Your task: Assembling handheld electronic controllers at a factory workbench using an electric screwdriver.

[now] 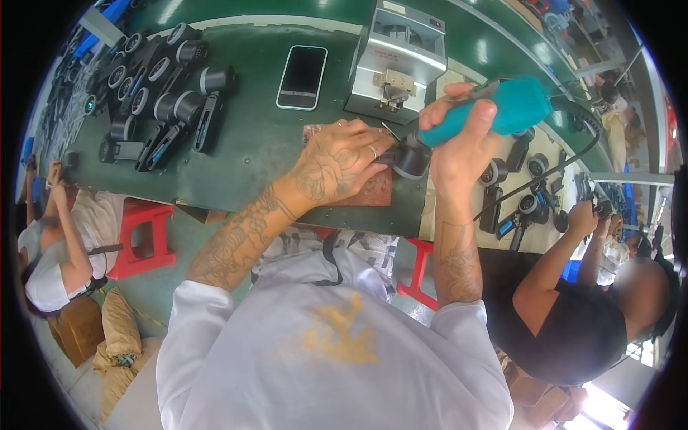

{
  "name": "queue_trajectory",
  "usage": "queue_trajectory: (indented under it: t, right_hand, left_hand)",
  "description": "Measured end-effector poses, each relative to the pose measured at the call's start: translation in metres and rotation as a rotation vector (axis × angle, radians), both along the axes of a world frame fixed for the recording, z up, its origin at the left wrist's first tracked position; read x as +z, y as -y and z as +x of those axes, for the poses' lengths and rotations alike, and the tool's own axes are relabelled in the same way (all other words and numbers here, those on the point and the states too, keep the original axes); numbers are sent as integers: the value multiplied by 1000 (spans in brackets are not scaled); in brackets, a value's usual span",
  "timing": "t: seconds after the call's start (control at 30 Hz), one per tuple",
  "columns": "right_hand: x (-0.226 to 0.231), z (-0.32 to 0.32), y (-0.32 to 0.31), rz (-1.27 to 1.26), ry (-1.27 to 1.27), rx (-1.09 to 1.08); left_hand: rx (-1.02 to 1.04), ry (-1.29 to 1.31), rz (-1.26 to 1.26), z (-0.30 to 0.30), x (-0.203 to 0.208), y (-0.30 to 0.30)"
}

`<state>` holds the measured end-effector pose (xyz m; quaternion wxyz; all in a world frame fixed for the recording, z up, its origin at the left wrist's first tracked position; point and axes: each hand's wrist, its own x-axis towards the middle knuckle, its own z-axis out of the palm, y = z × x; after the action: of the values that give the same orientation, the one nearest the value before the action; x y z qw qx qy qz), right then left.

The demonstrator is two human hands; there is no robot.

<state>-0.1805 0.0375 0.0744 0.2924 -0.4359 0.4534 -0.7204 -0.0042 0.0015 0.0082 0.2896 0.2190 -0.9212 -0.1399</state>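
Observation:
My right hand (464, 147) is closed round a teal electric screwdriver (517, 107), whose cord runs from its back end at the right. The tool lies tilted, its front end close to a dark round cap (411, 163). That cap belongs to a black part that my left hand (340, 161) grips, with its fingers pressed over the narrow arm. A reddish-brown board (373, 195) lies on the green table under my left hand. The screwdriver's tip and where it meets the part cannot be made out clearly.
A silver machine (396, 61) stands just beyond my hands, with a phone (302, 77) to its left. Several black wheeled parts (161, 93) are heaped at the left, and more parts (529, 203) lie at the right. A co-worker (573, 322) sits at the right, another person (64, 251) at the left.

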Motion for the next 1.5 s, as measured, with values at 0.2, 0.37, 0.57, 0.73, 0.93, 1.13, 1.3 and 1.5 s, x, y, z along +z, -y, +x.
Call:
queue_trajectory:
  t: [0.2, 0.37, 0.57, 0.73, 0.93, 1.13, 1.3, 1.5]
  right_hand:
    - [1, 3, 23, -70, -80, -33]
    - [2, 6, 28, -113, -125, -9]
    - [5, 8, 22, -61, -190, -3]
    - [2, 7, 25, -53, -207, -27]
    - [4, 4, 22, -49, -217, -39]
    - [2, -10, 10, -75, -194, -55]
    - [9, -18, -4, -91, -214, -100]
    - [1, -29, -14, -142, -109, -109]
  left_hand:
    - [-12, 87, 10, 4, -3, -3]
    - [-7, 83, 84, 9, 5, -11]
    - [53, 63, 6, 7, 1, -13]
    - [56, 89, 102, 4, -2, -12]
    - [64, -103, 178, -1, -13, -7]
    - [-18, -40, 189, 9, 8, -9]
    - [46, 8, 221, 11, 4, -31]
    - [1, -4, 329, 19, 2, -29]
